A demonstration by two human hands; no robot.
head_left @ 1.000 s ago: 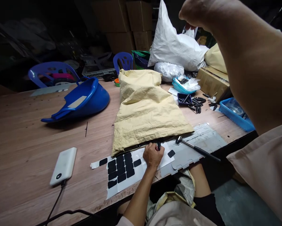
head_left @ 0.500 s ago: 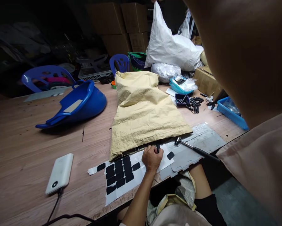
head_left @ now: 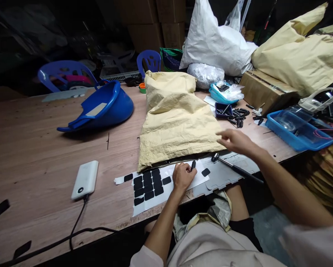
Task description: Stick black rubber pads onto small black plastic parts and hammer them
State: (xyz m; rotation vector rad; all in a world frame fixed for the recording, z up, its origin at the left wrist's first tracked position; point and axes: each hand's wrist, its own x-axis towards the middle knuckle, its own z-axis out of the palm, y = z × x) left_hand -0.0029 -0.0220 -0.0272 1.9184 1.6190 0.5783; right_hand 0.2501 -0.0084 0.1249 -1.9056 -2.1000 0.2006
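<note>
My left hand (head_left: 183, 175) rests on the white sheet (head_left: 201, 180) at the table's front edge, its fingers closed around a small black cylindrical piece (head_left: 193, 165). Left of it lie several black rounded stickers (head_left: 148, 186) in rows; one more sticker (head_left: 205, 172) is to its right. My right hand (head_left: 233, 141) hovers over the lower right corner of the yellow sack (head_left: 177, 118), fingers bent and partly together; whether anything is between them is unclear. Below it a hammer (head_left: 233, 167) lies on the grey board (head_left: 224, 180).
A blue scoop (head_left: 107, 109) and a white power bank (head_left: 85, 178) with a cable lie on the left. At the right are a dark tray (head_left: 223, 111) beside loose black pieces, a cardboard box (head_left: 262, 91) and a blue basket (head_left: 296, 139).
My right arm has come down from close in front of the camera to above the sack's corner. The view has shifted, showing more on the right. My left hand keeps its hold.
</note>
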